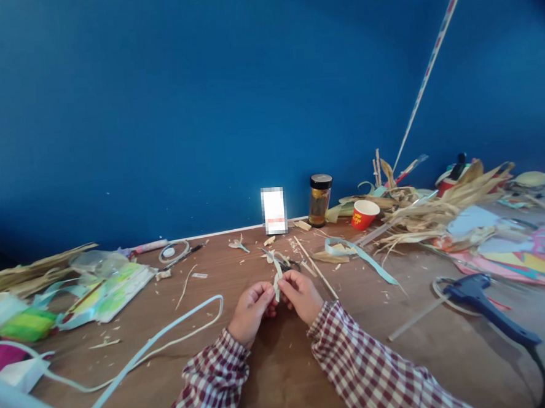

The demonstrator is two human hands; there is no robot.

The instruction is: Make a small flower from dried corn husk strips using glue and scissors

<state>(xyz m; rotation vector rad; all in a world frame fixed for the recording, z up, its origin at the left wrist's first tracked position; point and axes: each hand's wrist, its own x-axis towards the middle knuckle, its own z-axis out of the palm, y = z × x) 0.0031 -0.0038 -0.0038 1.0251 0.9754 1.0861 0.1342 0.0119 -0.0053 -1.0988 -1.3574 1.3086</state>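
Between my two hands is a thin, pale strip of corn husk (278,280), held upright above the brown table. My left hand (252,310) pinches it from the left, thumb and forefinger closed together. From the right, my right hand (301,296) grips the same strip with its thumb and fingers. Just beyond my fingers lie scissors (291,265) with dark handles, partly hidden by the strip. Small husk scraps and a thin pale stick (316,268) lie around them.
A blue glue gun (491,307) lies at right, its cord trailing. Behind stand a lidded jar (320,201) and a red paper cup (365,214). Dried husks (434,215) pile up at right. A bent pale-blue lamp arm or tube (143,353) crosses the left front.
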